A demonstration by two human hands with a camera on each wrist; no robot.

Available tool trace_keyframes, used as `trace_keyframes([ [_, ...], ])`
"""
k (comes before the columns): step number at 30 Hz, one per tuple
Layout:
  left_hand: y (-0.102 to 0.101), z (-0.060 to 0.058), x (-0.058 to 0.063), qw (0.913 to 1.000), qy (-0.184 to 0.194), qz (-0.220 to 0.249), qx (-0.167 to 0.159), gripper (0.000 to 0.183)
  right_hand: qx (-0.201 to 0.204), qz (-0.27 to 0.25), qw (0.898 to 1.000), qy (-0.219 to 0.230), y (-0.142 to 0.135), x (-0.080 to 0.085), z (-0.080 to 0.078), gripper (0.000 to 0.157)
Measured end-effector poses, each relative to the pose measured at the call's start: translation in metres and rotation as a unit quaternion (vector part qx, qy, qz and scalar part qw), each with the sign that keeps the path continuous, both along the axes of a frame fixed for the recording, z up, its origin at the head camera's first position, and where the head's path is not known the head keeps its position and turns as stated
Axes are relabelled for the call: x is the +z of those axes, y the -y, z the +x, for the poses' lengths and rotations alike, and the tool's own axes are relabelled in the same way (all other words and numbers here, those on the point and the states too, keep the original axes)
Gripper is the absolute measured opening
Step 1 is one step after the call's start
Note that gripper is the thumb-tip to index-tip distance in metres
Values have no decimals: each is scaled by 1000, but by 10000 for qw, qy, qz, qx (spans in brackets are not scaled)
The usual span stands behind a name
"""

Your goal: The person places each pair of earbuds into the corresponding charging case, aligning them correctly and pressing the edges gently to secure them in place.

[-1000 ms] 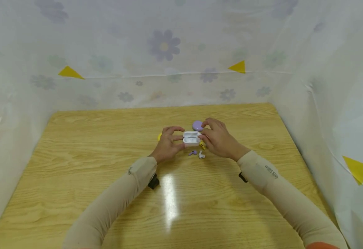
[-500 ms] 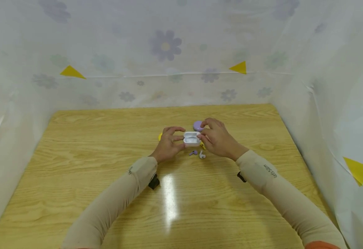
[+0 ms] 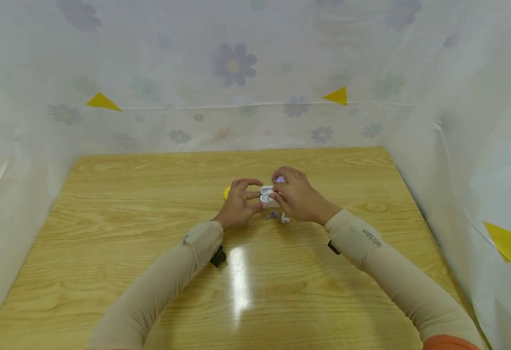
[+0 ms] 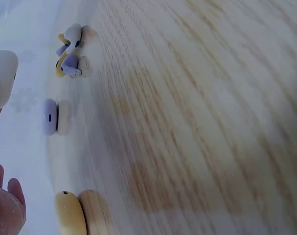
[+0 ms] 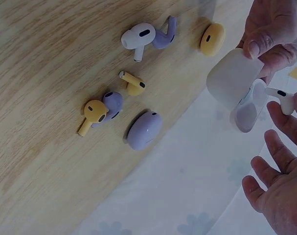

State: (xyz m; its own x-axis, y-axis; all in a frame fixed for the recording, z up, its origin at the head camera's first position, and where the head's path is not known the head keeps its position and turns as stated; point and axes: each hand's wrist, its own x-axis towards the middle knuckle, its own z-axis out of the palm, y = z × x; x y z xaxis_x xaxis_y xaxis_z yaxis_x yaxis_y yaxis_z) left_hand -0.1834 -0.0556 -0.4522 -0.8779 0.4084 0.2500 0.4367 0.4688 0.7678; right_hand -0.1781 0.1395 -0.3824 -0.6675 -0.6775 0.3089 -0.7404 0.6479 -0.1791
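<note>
Left grip holds case; right grip pinches white earbud.

Left hand grips open white case. Right hand pinches a white earbud, stem toward the case. On desk: yellow case, purple case, lone yellow earbud; second white earbud beside a purple earbud; yellow-purple earbud pair, overlapping.

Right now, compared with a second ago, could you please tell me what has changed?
The right hand, pinching a white earbud, has moved left across the open white case, covering more of it in the head view. The left hand still holds the case; the yellow case has not moved.
</note>
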Motion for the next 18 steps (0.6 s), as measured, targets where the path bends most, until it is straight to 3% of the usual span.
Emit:
trace_keyframes([
  [18, 0, 0, 0, 9999, -65, -117, 39, 32, 71, 33, 9999, -97, -11, 6, -1, 14],
])
